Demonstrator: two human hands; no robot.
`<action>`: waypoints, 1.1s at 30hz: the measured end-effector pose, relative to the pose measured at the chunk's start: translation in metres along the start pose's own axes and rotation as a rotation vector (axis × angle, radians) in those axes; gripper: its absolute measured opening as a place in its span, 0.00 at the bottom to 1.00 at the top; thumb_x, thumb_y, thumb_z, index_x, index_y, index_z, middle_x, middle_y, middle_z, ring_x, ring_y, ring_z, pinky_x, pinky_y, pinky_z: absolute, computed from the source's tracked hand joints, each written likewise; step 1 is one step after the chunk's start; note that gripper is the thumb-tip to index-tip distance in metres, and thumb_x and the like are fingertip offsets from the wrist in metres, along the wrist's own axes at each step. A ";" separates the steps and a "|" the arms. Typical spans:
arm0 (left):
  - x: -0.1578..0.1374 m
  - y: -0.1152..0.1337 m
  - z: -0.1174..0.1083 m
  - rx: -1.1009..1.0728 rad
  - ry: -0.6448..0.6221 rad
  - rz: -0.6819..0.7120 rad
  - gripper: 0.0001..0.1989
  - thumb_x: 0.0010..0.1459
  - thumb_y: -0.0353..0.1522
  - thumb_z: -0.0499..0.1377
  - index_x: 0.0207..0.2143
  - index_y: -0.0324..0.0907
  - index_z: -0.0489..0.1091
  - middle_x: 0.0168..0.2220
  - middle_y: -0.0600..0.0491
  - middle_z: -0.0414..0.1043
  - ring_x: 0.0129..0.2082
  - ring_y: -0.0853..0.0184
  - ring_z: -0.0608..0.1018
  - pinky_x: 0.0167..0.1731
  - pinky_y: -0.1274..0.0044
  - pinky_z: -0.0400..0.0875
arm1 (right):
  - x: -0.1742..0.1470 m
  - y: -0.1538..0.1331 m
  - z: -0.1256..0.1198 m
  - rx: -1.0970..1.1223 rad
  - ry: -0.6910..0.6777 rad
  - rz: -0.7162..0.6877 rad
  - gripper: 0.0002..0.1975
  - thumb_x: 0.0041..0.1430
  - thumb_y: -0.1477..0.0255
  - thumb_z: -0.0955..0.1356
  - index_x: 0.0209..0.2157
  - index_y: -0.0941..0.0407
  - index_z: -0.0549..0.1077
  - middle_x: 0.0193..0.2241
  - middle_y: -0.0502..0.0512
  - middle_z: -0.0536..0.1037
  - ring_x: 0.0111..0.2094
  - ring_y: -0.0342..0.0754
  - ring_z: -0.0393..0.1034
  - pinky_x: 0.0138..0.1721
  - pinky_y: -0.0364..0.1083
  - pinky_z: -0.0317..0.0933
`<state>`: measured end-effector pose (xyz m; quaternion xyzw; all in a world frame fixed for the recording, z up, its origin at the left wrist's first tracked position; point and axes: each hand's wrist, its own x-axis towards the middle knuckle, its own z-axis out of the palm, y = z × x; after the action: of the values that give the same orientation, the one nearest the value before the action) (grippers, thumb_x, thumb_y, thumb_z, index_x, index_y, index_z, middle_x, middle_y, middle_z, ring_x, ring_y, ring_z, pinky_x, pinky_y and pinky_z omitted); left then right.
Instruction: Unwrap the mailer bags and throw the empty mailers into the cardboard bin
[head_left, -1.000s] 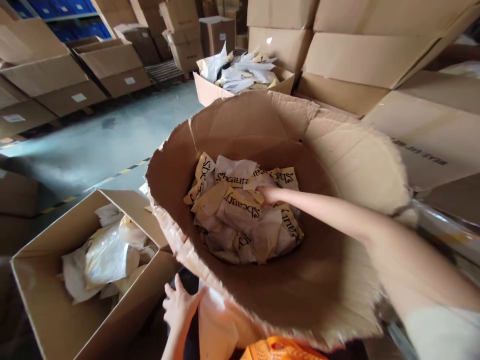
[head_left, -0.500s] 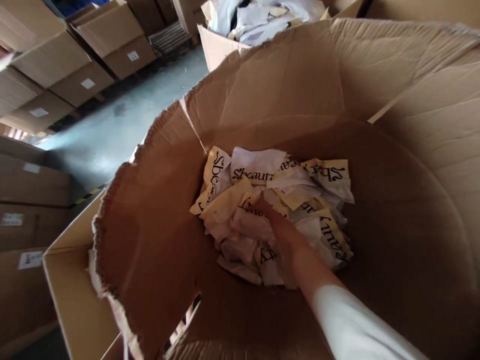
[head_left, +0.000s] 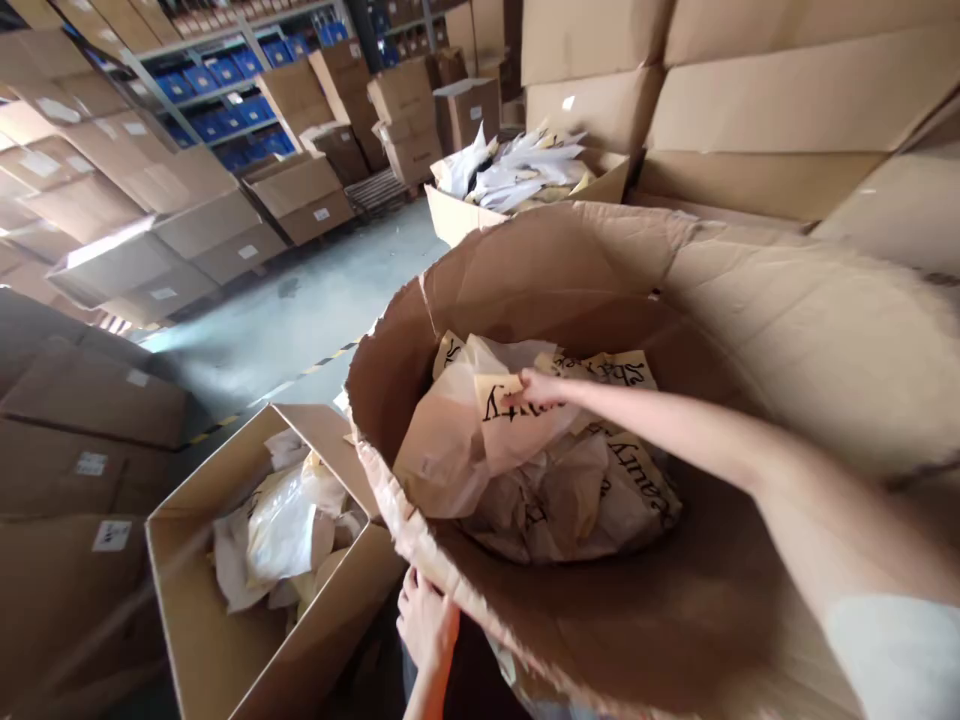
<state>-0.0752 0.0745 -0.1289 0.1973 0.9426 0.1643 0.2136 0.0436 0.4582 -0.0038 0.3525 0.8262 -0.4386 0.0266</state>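
My right hand (head_left: 538, 390) pinches the yellow top of a frosted plastic bag (head_left: 442, 440) with black lettering, raised over the pile inside a large round cardboard bin (head_left: 817, 320). Beneath it lies a heap of similar lettered plastic bags (head_left: 637, 480), partly covered by the raised one. My left hand (head_left: 427, 615) is closed against the bin's torn near-left rim; some of its fingertips are hidden there.
An open carton (head_left: 202, 620) holding loose plastic bags stands left of the bin. Behind the bin is another carton (head_left: 457, 215) heaped with bags. Stacked boxes (head_left: 795, 100) rise at the back right. Shelving with blue bins (head_left: 225, 70) stands far off, beyond grey floor (head_left: 300, 310).
My right hand has lifted a plastic bag off the heap. My left hand has come into view at the rim. The view has tilted up, showing more of the room and the left carton.
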 end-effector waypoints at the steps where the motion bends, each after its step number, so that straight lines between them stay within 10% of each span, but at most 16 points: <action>1: -0.002 0.000 -0.006 -0.080 0.025 -0.020 0.23 0.65 0.38 0.51 0.56 0.32 0.66 0.56 0.29 0.70 0.60 0.41 0.72 0.54 0.53 0.72 | -0.019 -0.017 -0.028 -0.035 0.029 -0.010 0.17 0.52 0.60 0.75 0.31 0.61 0.76 0.22 0.51 0.73 0.24 0.43 0.62 0.27 0.43 0.56; 6: -0.023 0.036 -0.087 -0.738 0.326 0.204 0.35 0.66 0.50 0.45 0.66 0.36 0.50 0.68 0.33 0.55 0.67 0.50 0.65 0.64 0.63 0.65 | -0.136 -0.117 -0.112 -0.601 0.139 -0.312 0.25 0.53 0.49 0.74 0.30 0.59 0.76 0.22 0.50 0.72 0.26 0.43 0.65 0.31 0.42 0.55; 9: -0.052 0.087 -0.146 -1.162 0.035 0.751 0.50 0.47 0.52 0.69 0.67 0.44 0.56 0.66 0.41 0.62 0.66 0.47 0.66 0.65 0.61 0.63 | -0.195 -0.179 -0.101 -0.864 0.162 -0.421 0.21 0.57 0.54 0.73 0.30 0.59 0.77 0.24 0.47 0.72 0.30 0.44 0.69 0.38 0.43 0.59; 12: -0.082 0.134 -0.173 -1.221 -0.318 0.694 0.51 0.39 0.42 0.77 0.65 0.42 0.62 0.60 0.41 0.72 0.58 0.48 0.76 0.56 0.63 0.73 | -0.238 -0.225 -0.070 -0.980 0.134 -0.534 0.10 0.54 0.67 0.76 0.30 0.59 0.78 0.22 0.43 0.68 0.35 0.44 0.72 0.48 0.47 0.62; 15: -0.101 0.151 -0.169 -1.429 -0.302 0.494 0.39 0.44 0.45 0.74 0.57 0.40 0.71 0.52 0.42 0.77 0.52 0.52 0.80 0.50 0.68 0.78 | -0.273 -0.242 -0.059 -1.049 0.253 -0.521 0.11 0.56 0.70 0.76 0.40 0.61 0.80 0.26 0.44 0.70 0.37 0.44 0.71 0.52 0.50 0.65; 18: -0.112 0.137 -0.160 -1.605 -0.171 0.397 0.27 0.57 0.42 0.68 0.58 0.50 0.70 0.63 0.51 0.69 0.64 0.58 0.71 0.55 0.73 0.75 | -0.307 -0.223 -0.078 -0.961 0.495 -0.428 0.22 0.68 0.61 0.67 0.54 0.63 0.75 0.37 0.50 0.74 0.41 0.46 0.73 0.49 0.51 0.67; 21: -0.118 0.113 -0.163 -1.646 -0.211 0.414 0.22 0.65 0.44 0.60 0.61 0.57 0.67 0.68 0.56 0.62 0.69 0.58 0.63 0.60 0.63 0.71 | -0.340 -0.171 -0.095 -0.614 0.957 -0.254 0.30 0.70 0.53 0.59 0.45 0.66 0.78 0.37 0.54 0.76 0.42 0.51 0.76 0.45 0.53 0.66; 26: -0.113 0.086 -0.181 -1.667 -0.229 0.360 0.22 0.67 0.48 0.56 0.58 0.50 0.72 0.67 0.53 0.64 0.70 0.55 0.61 0.65 0.60 0.64 | -0.367 -0.063 -0.045 -0.101 1.575 -0.104 0.28 0.67 0.46 0.62 0.30 0.56 0.74 0.24 0.58 0.75 0.29 0.53 0.74 0.33 0.53 0.68; 33: -0.118 0.074 -0.190 -1.654 -0.199 0.359 0.26 0.68 0.49 0.54 0.61 0.47 0.70 0.62 0.48 0.72 0.69 0.56 0.62 0.65 0.62 0.64 | -0.345 0.002 0.087 -0.582 1.011 -0.639 0.14 0.71 0.72 0.61 0.43 0.48 0.78 0.38 0.49 0.84 0.37 0.51 0.77 0.40 0.55 0.66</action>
<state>-0.0435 0.0439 0.1029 0.1378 0.4504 0.8133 0.3415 0.2807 0.2010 0.0635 0.2312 0.8855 0.0356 -0.4014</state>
